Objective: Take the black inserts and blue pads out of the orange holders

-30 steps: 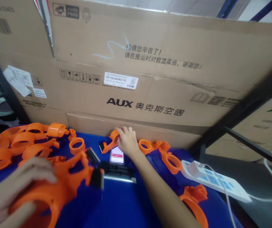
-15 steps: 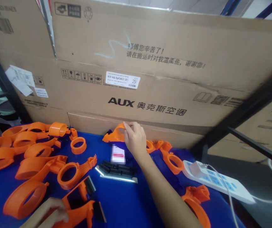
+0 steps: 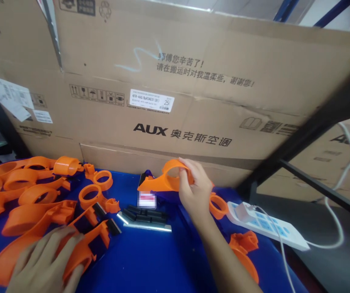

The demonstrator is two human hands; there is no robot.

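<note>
Right hand (image 3: 195, 185), fingers nearly closed, pinches an orange holder (image 3: 155, 185) by its ring, far centre. Left hand (image 3: 45, 260), fingers curled, grasps paired holders (image 3: 79, 258) near left. Judgement: grip rings firmly, dark tips (image 3: 114, 227) facing away.

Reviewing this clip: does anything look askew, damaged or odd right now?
Mainly the brown cardboard carton behind: an irregular pale-blue scribble runs beside its neat print, and overlapping white paper labels sit crookedly at far left. The orange plastic ringed piece in the right hand shows no obvious damage.
</note>
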